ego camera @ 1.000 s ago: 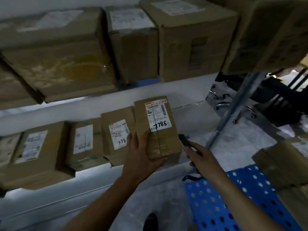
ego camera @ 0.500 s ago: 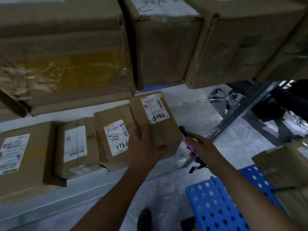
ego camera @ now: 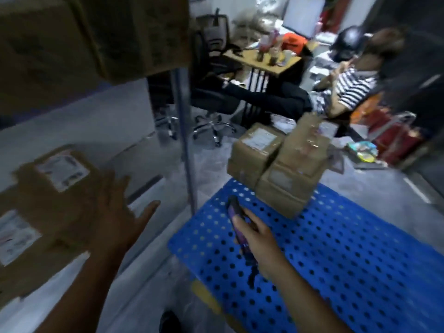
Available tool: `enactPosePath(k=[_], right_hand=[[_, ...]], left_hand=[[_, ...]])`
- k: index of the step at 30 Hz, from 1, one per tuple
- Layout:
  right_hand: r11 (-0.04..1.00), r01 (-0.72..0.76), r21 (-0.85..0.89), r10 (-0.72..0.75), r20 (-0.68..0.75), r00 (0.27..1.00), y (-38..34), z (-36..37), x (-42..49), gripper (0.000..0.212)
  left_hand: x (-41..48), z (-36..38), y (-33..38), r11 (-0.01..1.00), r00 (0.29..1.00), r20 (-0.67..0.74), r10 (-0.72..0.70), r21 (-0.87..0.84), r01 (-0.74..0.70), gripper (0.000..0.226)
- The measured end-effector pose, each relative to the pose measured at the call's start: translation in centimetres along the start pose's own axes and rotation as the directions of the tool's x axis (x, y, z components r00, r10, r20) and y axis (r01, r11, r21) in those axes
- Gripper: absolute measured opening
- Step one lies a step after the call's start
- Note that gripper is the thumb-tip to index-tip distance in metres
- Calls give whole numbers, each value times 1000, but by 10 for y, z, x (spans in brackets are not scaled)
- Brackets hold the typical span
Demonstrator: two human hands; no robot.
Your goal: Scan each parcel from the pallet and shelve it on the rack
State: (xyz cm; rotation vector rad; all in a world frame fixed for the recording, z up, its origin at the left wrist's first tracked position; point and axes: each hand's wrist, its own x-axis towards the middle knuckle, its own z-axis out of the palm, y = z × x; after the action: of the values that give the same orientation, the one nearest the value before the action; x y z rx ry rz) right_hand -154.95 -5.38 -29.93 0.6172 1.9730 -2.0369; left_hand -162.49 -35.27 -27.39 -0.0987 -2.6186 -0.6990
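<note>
My left hand [ego camera: 120, 212] hangs open with fingers spread, just in front of the shelved cardboard parcel [ego camera: 57, 186] with a white label on the lower rack shelf [ego camera: 79, 131]; it holds nothing. My right hand [ego camera: 257, 241] grips a dark purple handheld scanner [ego camera: 236, 217] above the blue perforated pallet [ego camera: 336, 255]. A stack of brown cardboard parcels [ego camera: 283, 171] sits at the pallet's far end, beyond the scanner.
The rack's metal upright post [ego camera: 186, 140] stands between shelf and pallet. Large boxes [ego camera: 96, 32] fill the upper shelf. Beyond the pallet, a seated person in a striped shirt [ego camera: 346, 92], office chairs [ego camera: 211, 56] and a cluttered desk [ego camera: 269, 58]. Red bags [ego camera: 394, 138] lie at right.
My left hand has let go of the parcel, which now rests on the lower shelf. The view has swung right toward the pallet. My right hand still holds the scanner.
</note>
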Motion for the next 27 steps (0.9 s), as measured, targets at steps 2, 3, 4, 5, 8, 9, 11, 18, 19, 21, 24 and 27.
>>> enactPosePath(k=[2,3,4,5,8,9,11,18,19,21,24,27], right_hand=[[999,-13,39,14,-39,999,7,-32,-18,65],[1000,-9,24,10,-66,998,9,-46,-27,57],[1000,-4,5,4,-98,995,9,-59,-34,50],[1000,3,-12,-5,-130,992,9,-71,-40,47],[997,25,-67,-39,-216,976,8,-100,-46,52],[996,31,-86,-52,-248,968,8,-108,-46,50],[992,45,-117,-82,-329,941,9,-118,-46,49],[966,24,-258,-184,-617,765,-16,-148,-19,58],[959,16,-282,-198,-632,749,-24,-153,-10,59],[945,12,-326,-236,-658,716,-42,-164,8,58],[924,-10,-382,-284,-704,651,-68,-179,40,59],[924,-42,-380,-269,-726,633,-83,-192,69,59]], left_hand=[[5,28,34,986,980,148,133,-124,-115,80],[6,43,49,976,965,197,174,-162,-143,78],[7,58,63,969,953,226,201,-187,-160,79],[6,73,77,961,943,246,226,-216,-174,81],[16,112,106,932,898,330,290,-310,-188,82],[24,123,113,925,880,365,305,-332,-183,83],[43,142,126,908,839,424,341,-381,-176,87],[112,194,212,735,730,446,517,-668,-113,94],[120,202,225,712,720,444,533,-696,-97,97],[134,214,248,672,685,455,569,-738,-69,103],[152,235,269,692,612,505,609,-715,-98,102],[158,251,273,709,594,507,625,-688,-158,99]])
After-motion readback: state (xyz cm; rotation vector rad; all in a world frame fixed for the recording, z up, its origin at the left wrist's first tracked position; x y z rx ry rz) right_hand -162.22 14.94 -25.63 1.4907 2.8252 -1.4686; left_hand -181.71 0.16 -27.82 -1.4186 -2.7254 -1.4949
